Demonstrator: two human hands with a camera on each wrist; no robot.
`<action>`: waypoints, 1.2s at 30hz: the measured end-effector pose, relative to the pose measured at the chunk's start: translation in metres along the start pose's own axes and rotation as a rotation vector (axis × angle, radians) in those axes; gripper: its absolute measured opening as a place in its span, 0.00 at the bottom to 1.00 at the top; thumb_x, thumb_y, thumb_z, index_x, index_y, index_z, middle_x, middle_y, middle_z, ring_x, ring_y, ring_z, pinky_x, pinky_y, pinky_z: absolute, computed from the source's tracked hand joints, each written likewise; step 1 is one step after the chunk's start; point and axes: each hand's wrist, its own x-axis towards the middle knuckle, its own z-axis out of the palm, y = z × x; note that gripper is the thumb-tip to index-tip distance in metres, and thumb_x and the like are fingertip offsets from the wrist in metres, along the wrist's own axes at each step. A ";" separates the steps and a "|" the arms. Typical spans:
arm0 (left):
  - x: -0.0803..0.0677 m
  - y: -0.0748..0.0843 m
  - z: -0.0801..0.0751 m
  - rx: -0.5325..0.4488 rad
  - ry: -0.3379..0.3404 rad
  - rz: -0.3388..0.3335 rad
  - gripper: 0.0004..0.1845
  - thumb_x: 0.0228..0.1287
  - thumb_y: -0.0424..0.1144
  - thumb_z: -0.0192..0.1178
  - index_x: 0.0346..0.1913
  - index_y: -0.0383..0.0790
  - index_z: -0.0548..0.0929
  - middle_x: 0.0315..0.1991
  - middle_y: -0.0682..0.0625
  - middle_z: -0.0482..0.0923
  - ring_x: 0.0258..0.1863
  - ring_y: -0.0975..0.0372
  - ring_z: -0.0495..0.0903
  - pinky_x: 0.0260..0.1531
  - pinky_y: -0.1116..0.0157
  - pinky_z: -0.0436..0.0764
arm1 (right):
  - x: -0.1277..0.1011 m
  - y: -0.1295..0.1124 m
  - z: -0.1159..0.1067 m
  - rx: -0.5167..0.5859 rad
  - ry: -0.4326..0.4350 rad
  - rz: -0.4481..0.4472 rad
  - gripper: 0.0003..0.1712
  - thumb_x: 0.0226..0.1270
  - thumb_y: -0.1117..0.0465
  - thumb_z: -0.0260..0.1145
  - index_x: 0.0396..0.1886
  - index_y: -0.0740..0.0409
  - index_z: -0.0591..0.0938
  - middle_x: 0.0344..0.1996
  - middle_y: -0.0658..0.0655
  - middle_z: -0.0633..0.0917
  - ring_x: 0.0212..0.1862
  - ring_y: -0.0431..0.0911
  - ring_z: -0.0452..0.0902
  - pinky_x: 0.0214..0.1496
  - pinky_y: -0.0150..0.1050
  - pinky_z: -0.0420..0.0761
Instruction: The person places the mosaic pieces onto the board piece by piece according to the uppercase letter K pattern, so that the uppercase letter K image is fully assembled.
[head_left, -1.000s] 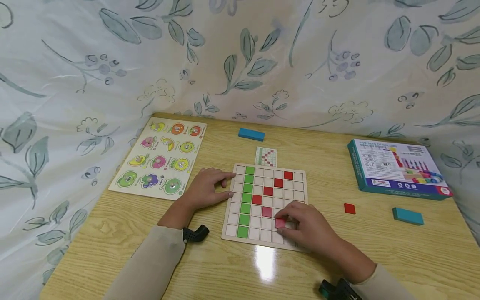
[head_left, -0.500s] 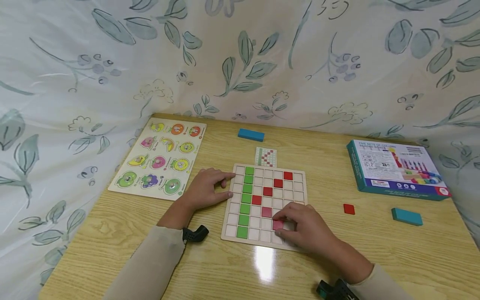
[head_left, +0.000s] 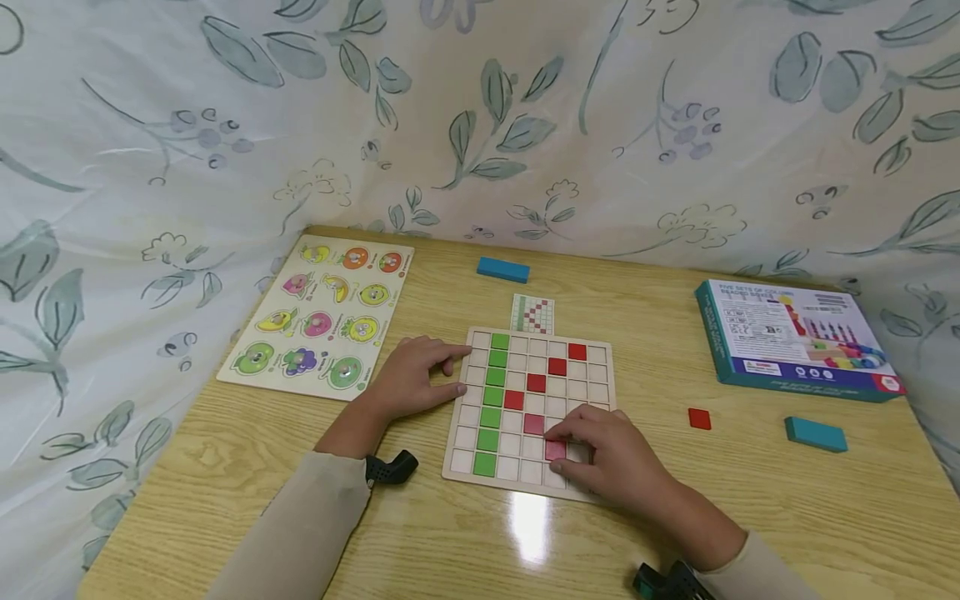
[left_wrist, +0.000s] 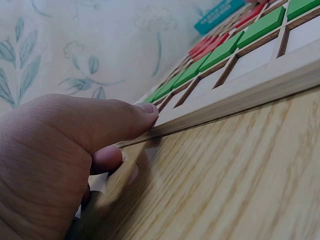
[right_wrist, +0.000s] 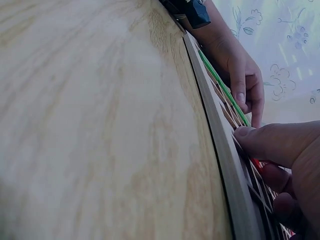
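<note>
Overhead, head view: a wooden grid board (head_left: 598, 379) lies at the middle of the desk (head_left: 750, 517), near its front edge.
Left hand: the left hand (head_left: 411, 379) rests flat against the board's left edge, fingers loosely stretched, holding nothing.
Right hand: the right hand (head_left: 611, 454) sits over the board's front right corner, fingertips pinching a red tile (head_left: 556, 450) lying in a cell of the row next to the front one.
Tiles on board: a column of green tiles (head_left: 491, 400) runs down the second column; other red tiles (head_left: 536, 382) step diagonally from the far right corner toward the middle.
Loose pieces: a spare red tile (head_left: 699, 418) and a blue block (head_left: 816, 433) lie toward the desk's right edge; another blue block (head_left: 503, 268) lies near the far edge.
Other items: a pattern card (head_left: 532, 314) sits just beyond the board, a fruit peg puzzle (head_left: 322, 315) at the left edge, a game box (head_left: 795, 337) at the right.
Left wrist view: the thumb (left_wrist: 107, 122) touches the board's rim (left_wrist: 240, 95); green tiles (left_wrist: 225, 47) show beyond.
Right wrist view: the fingertips (right_wrist: 260, 140) press down at the board's edge (right_wrist: 225, 150), a sliver of red (right_wrist: 256, 163) under them; the left hand (right_wrist: 242, 75) lies at the far side.
</note>
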 end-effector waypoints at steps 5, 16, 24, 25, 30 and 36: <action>0.000 0.000 0.000 -0.001 -0.006 -0.010 0.27 0.65 0.51 0.75 0.66 0.49 0.87 0.35 0.61 0.76 0.37 0.63 0.71 0.49 0.55 0.67 | -0.001 0.002 0.001 -0.006 0.013 -0.019 0.18 0.58 0.53 0.85 0.48 0.37 0.92 0.42 0.33 0.83 0.37 0.33 0.71 0.48 0.42 0.69; 0.001 -0.001 0.001 0.010 -0.008 0.000 0.27 0.65 0.51 0.75 0.66 0.49 0.87 0.35 0.61 0.75 0.36 0.63 0.71 0.48 0.55 0.67 | -0.002 0.003 -0.001 0.009 0.014 -0.024 0.18 0.58 0.54 0.85 0.48 0.38 0.92 0.43 0.34 0.83 0.37 0.33 0.72 0.50 0.44 0.70; 0.001 0.001 -0.001 -0.006 -0.013 -0.012 0.28 0.65 0.51 0.75 0.66 0.49 0.87 0.35 0.61 0.76 0.37 0.63 0.71 0.48 0.55 0.66 | -0.006 0.004 -0.002 0.057 0.033 -0.039 0.17 0.59 0.56 0.84 0.48 0.38 0.91 0.44 0.36 0.83 0.36 0.34 0.73 0.47 0.41 0.71; 0.001 0.000 -0.001 -0.006 -0.014 -0.014 0.28 0.65 0.51 0.75 0.66 0.49 0.87 0.35 0.61 0.76 0.37 0.63 0.71 0.48 0.55 0.66 | -0.007 0.004 -0.003 0.069 0.036 -0.039 0.17 0.59 0.56 0.84 0.48 0.39 0.91 0.43 0.36 0.83 0.36 0.35 0.73 0.46 0.40 0.72; 0.000 0.000 0.000 -0.004 -0.008 -0.011 0.27 0.65 0.51 0.75 0.65 0.48 0.87 0.35 0.61 0.76 0.37 0.63 0.71 0.48 0.55 0.66 | -0.012 0.005 -0.006 0.137 0.066 -0.034 0.18 0.60 0.60 0.84 0.49 0.39 0.91 0.44 0.39 0.83 0.38 0.38 0.74 0.40 0.35 0.74; 0.001 0.001 -0.001 -0.005 -0.005 -0.007 0.27 0.64 0.51 0.75 0.65 0.49 0.87 0.34 0.61 0.76 0.36 0.63 0.71 0.48 0.55 0.66 | -0.017 0.010 -0.010 0.179 0.110 -0.045 0.20 0.60 0.63 0.83 0.51 0.42 0.91 0.47 0.39 0.84 0.40 0.39 0.76 0.39 0.33 0.76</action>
